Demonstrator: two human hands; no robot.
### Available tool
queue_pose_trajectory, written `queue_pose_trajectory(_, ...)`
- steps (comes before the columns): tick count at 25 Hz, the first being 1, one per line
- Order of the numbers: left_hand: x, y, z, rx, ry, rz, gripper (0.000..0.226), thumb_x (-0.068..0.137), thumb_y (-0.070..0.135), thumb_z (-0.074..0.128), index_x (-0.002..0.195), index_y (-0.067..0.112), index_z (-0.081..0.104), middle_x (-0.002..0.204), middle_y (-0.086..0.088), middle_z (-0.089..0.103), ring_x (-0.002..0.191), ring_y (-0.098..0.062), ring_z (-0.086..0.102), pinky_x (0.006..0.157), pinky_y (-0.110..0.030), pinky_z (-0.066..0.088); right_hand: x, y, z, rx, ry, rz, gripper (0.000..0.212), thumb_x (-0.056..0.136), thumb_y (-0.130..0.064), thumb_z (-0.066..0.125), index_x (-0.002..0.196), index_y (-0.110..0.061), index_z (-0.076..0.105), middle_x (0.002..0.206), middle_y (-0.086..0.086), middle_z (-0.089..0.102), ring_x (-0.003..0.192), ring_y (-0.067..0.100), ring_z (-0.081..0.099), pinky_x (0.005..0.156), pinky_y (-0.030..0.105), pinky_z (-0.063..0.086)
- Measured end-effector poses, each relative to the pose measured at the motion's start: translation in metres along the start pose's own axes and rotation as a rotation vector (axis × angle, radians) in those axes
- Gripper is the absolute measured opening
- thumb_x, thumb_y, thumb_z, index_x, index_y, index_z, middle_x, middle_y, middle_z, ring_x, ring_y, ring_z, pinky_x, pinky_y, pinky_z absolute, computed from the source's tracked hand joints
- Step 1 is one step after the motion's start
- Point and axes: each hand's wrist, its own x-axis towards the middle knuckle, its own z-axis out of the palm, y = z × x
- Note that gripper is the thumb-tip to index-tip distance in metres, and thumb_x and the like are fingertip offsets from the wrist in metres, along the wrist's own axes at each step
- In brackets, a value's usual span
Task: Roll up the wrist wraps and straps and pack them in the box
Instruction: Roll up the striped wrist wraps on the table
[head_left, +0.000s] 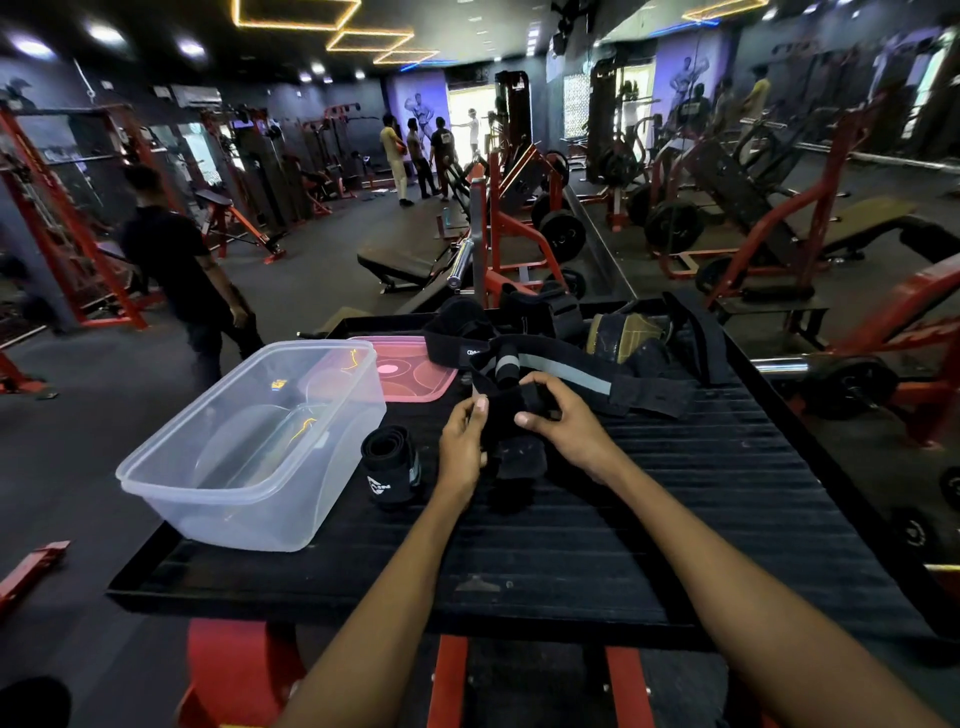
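Both grips are closed on the same black strap (511, 415) at the centre of the frame: our left hand (462, 441) pinches its left edge with thumb and fingers, and our right hand (563, 423) curls over the top of it, thumb pressing the front. A flap of the strap hangs below our hands and rests on the ribbed black counter (675, 493).

Just left of our left hand lies one rolled wrap (390, 466), lying on the counter beside the clear box (249, 447) in the left middle of the frame. We see nothing packed in the box yet. Its pink lid (410, 371) lies flat behind it. Above our hands, a wrap with a grey stripe (566, 371) stretches unrolled across the counter, and a heap of other gear (545, 322) sits at the far edge.

We judge the roll is only starting. The main risk is a loose first turn: if our right thumb lets go before the left pinch takes over, the stiff fabric may spring open. The hanging flap could also fold in crooked and make a lopsided roll. The striped wrap lies close behind our fingers, so we might snag it and drag it along. The rolled wrap beside the box could uncoil if bumped.
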Motion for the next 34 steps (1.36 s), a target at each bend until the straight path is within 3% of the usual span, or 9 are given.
queue_pose_trajectory(5, 0.001, 0.003, -0.001, -0.091, 0.067, 0.009, 0.023, 0.097, 0.022, 0.047, 0.114, 0.010, 0.056, 0.104, -0.006, 0.062, 0.087, -0.014, 0.062, 0.066, -0.029, 0.054, 0.002, 0.001, 0.001, -0.063, -0.038, -0.044, 0.043, 0.092, -0.004, 0.054, 0.129, -0.023, 0.048, 0.127, -0.005, 0.052, 0.110, 0.010, 0.054, 0.087, 0.008, 0.043)
queue_pose_trajectory(9, 0.004, 0.007, -0.004, -0.240, 0.139, 0.089, 0.014, 0.097, 0.012, 0.047, 0.109, 0.009, 0.054, 0.105, -0.005, 0.059, 0.094, -0.015, 0.059, 0.065, -0.025, 0.057, 0.002, 0.002, -0.001, -0.255, -0.143, -0.109, 0.074, 0.084, 0.020, 0.046, 0.128, -0.041, 0.045, 0.139, 0.000, 0.036, 0.126, 0.012, 0.043, 0.090, 0.007, 0.043)
queue_pose_trajectory(11, 0.004, 0.007, -0.005, -0.279, 0.145, 0.113, 0.017, 0.097, 0.011, 0.046, 0.112, 0.008, 0.053, 0.109, -0.008, 0.058, 0.098, -0.017, 0.058, 0.064, -0.024, 0.057, 0.001, 0.000, 0.000, -0.376, -0.174, -0.154, 0.060, 0.087, 0.007, 0.056, 0.127, -0.037, 0.051, 0.143, -0.002, 0.029, 0.132, 0.008, 0.032, 0.095, -0.002, 0.031)
queue_pose_trajectory(14, 0.000, 0.010, -0.004, -0.255, 0.111, 0.157, 0.018, 0.096, 0.010, 0.048, 0.111, 0.017, 0.055, 0.116, -0.007, 0.057, 0.105, -0.020, 0.058, 0.067, -0.026, 0.057, 0.001, -0.005, 0.000, -0.318, -0.087, -0.203, 0.021, 0.088, -0.012, 0.064, 0.107, -0.016, 0.068, 0.140, -0.002, 0.035, 0.127, 0.006, 0.037, 0.093, 0.000, 0.032)
queue_pose_trajectory(18, -0.003, 0.010, -0.002, -0.140, 0.069, 0.218, 0.024, 0.094, 0.009, 0.052, 0.108, 0.028, 0.059, 0.117, -0.002, 0.060, 0.101, -0.011, 0.061, 0.080, -0.032, 0.056, 0.005, 0.000, -0.002, -0.410, 0.082, -0.380, 0.020, 0.089, -0.025, 0.062, 0.100, -0.011, 0.071, 0.135, -0.007, 0.049, 0.130, 0.009, 0.040, 0.109, 0.028, 0.032)
queue_pose_trajectory(21, -0.006, 0.005, -0.001, 0.056, 0.024, 0.391, 0.023, 0.089, 0.023, 0.059, 0.112, 0.023, 0.059, 0.115, 0.008, 0.061, 0.105, 0.004, 0.058, 0.095, -0.028, 0.047, 0.007, 0.003, -0.003, -0.453, 0.185, -0.434, 0.031, 0.089, -0.039, 0.054, 0.102, -0.017, 0.070, 0.125, -0.012, 0.058, 0.128, 0.011, 0.046, 0.105, 0.043, 0.035)
queue_pose_trajectory(24, -0.009, 0.004, 0.000, 0.127, 0.000, 0.480, 0.035, 0.081, 0.055, 0.058, 0.109, 0.033, 0.059, 0.110, 0.015, 0.063, 0.104, 0.003, 0.058, 0.091, -0.019, 0.044, 0.009, 0.003, -0.003, -0.418, 0.203, -0.398, 0.034, 0.088, -0.043, 0.052, 0.107, -0.019, 0.068, 0.112, -0.012, 0.066, 0.114, 0.008, 0.057, 0.095, 0.051, 0.042)
queue_pose_trajectory(29, -0.010, 0.005, -0.001, 0.195, -0.016, 0.525, 0.034, 0.079, 0.068, 0.050, 0.106, 0.048, 0.057, 0.104, 0.018, 0.064, 0.083, 0.006, 0.054, 0.078, -0.014, 0.043, 0.006, -0.001, -0.003, -0.384, 0.199, -0.371, 0.032, 0.087, -0.044, 0.051, 0.100, -0.020, 0.068, 0.100, -0.021, 0.059, 0.104, 0.006, 0.053, 0.091, 0.049, 0.040)
queue_pose_trajectory(34, -0.014, 0.007, 0.001, 0.251, -0.020, 0.567, 0.057, 0.082, 0.068, 0.044, 0.114, 0.023, 0.058, 0.109, 0.017, 0.059, 0.099, 0.011, 0.056, 0.086, -0.010, 0.043, 0.007, 0.001, -0.001, -0.314, 0.160, -0.281, 0.026, 0.089, -0.042, 0.052, 0.103, -0.024, 0.064, 0.097, -0.022, 0.053, 0.104, 0.008, 0.049, 0.095, 0.043, 0.041)
